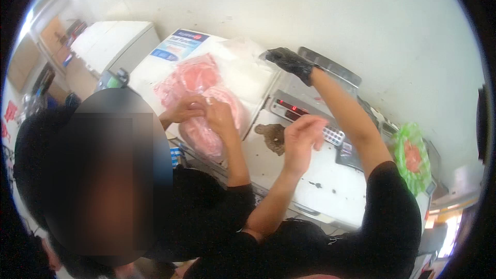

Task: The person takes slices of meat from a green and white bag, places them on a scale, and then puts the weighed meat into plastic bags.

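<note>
My left hand (303, 137), bare with loosely bent fingers, hovers over the keypad (332, 135) of a digital scale; nothing shows in it. The scale's display (293, 109) is lit with red digits. My right hand (290, 62) wears a black glove and reaches past the scale's platform (294, 87). Its fingertips are at the edge of a clear plastic bag (242, 48); whether they grip it is unclear. Below the display, a brown patch (273, 137) marks the white surface, partly behind my left hand.
At left a co-worker's two hands (205, 112) work at clear bags of pink meat (201, 135) on a white chest freezer lid (248, 85). Their head and shoulder fill the lower left. A green striped bag with pink meat (412, 157) stands at right. Behind the scale is a dark tray (329, 66).
</note>
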The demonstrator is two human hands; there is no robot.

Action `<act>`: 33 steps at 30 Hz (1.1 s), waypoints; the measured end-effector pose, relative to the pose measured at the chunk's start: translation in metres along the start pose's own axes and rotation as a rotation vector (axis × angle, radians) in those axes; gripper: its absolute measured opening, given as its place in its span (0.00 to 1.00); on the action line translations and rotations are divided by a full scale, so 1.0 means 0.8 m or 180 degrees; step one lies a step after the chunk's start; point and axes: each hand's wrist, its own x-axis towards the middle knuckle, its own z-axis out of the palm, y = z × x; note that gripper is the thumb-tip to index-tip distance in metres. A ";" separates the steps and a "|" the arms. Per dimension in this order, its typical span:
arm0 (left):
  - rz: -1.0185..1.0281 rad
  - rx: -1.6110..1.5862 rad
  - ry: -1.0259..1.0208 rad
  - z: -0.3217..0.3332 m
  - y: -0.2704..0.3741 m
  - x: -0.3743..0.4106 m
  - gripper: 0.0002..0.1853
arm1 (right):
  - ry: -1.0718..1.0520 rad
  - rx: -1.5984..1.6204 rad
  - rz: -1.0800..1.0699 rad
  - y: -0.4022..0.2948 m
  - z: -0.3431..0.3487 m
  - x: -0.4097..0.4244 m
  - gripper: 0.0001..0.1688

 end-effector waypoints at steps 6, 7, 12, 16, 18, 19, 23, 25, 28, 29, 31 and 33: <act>-0.1508 -0.1516 0.1048 -0.068 -0.101 -0.091 0.47 | -0.0327 -0.2623 -0.1552 0.086 -0.050 -0.259 0.34; -0.1258 -0.1500 0.0824 -0.064 -0.097 -0.107 0.49 | -0.0504 -0.2727 -0.1545 0.111 -0.036 -0.305 0.34; -0.1147 -0.0811 0.0296 -0.031 -0.121 -0.170 0.44 | -0.0111 -0.2325 -0.1218 0.240 0.057 -0.520 0.22; -0.1907 0.1041 0.1092 -0.036 -0.202 -0.205 0.37 | 0.0152 -0.2416 -0.0265 0.304 0.090 -0.613 0.33; -0.1670 0.1232 0.1610 -0.013 -0.241 -0.219 0.34 | 0.0457 -0.2319 -0.0046 0.311 0.080 -0.654 0.34; -0.1352 0.1401 0.1620 -0.028 -0.270 -0.230 0.34 | 0.0588 -0.2289 0.0064 0.321 0.074 -0.681 0.35; -0.0940 0.2208 0.2056 -0.029 -0.299 -0.241 0.36 | 0.0976 -0.1553 0.0233 0.378 0.056 -0.794 0.34; -0.0751 0.2879 0.1981 -0.027 -0.278 -0.241 0.40 | 0.1103 -0.1091 0.0083 0.398 0.034 -0.844 0.32; -0.0131 0.4177 0.2461 -0.047 -0.248 -0.240 0.45 | 0.1649 -0.0821 0.0041 0.461 0.053 -0.922 0.26; -0.0111 0.4250 0.2763 -0.034 -0.247 -0.244 0.45 | 0.1771 0.0569 0.0548 0.466 0.059 -0.947 0.23; 0.1496 0.6598 0.2756 0.013 -0.267 -0.260 0.38 | 0.1829 -0.0060 0.0602 0.464 0.033 -0.979 0.20; 0.1287 0.6731 0.1947 0.036 -0.301 -0.278 0.33 | 0.2076 -0.0356 0.0584 0.488 0.023 -1.001 0.18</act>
